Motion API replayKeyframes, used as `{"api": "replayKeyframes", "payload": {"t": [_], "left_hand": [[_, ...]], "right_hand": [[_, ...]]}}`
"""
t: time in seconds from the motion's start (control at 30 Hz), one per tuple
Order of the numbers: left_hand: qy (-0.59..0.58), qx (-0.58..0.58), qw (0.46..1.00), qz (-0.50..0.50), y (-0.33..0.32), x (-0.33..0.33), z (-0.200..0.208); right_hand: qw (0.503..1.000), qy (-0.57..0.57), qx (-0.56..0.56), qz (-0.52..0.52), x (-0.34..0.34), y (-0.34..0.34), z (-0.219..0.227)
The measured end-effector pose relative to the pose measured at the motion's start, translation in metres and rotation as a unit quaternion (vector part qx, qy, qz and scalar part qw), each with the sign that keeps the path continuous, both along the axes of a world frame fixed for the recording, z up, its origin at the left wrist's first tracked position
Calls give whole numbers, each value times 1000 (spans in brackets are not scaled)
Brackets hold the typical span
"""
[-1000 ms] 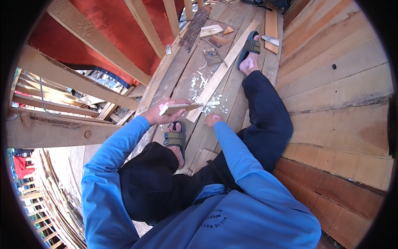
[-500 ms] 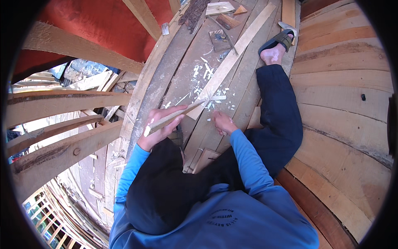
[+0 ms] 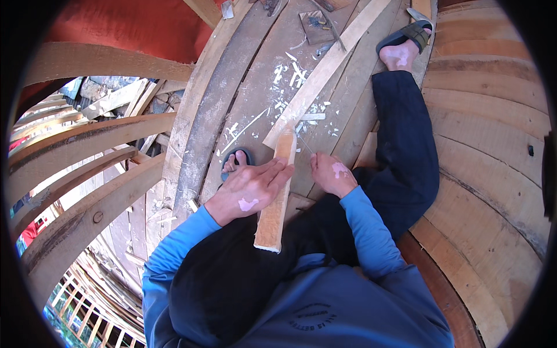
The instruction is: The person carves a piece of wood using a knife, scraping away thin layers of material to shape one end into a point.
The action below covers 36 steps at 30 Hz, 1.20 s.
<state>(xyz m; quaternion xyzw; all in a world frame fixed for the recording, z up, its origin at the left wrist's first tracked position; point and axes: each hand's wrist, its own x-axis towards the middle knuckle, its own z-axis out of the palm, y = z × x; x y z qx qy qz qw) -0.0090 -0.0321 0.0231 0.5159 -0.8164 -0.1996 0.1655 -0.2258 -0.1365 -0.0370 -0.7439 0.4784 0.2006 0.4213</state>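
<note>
Grasping a wood strip (image 3: 274, 210) near mid-length in the left hand (image 3: 255, 187), a thin blade (image 3: 304, 142) in the right hand (image 3: 333, 173). Probably light, stiff, splintery; best held clear of the blade.

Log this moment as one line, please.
left hand: holding wooden piece | right hand: gripping thin tool | wood shavings: on floorboards

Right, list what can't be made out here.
Head view:
Thin tool: grip end hidden in the right hand.
Held wood strip: underside faces away.
Left foot: mostly hidden behind the left hand.
Red cloth: cut off by the rim.
Wood chips: too small to count.
</note>
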Motion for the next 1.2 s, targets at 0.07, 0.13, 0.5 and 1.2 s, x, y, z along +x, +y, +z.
{"api": "replayKeyframes", "payload": {"t": [0.07,0.13,0.5,1.2], "left_hand": [[-8,14,1000,-10,-8,-8,12],[-19,-14,1000,-9,-7,-11,11],[21,67,997,24,-9,-8,11],[16,-9,1000,-4,-1,-1,-5]], "right_hand": [[999,10,-11,41,-4,-4,-12],[999,4,-26,47,-1,-10,-15],[991,40,-9,125,19,-40,-54],[992,50,9,117,8,-32,-22]]}}
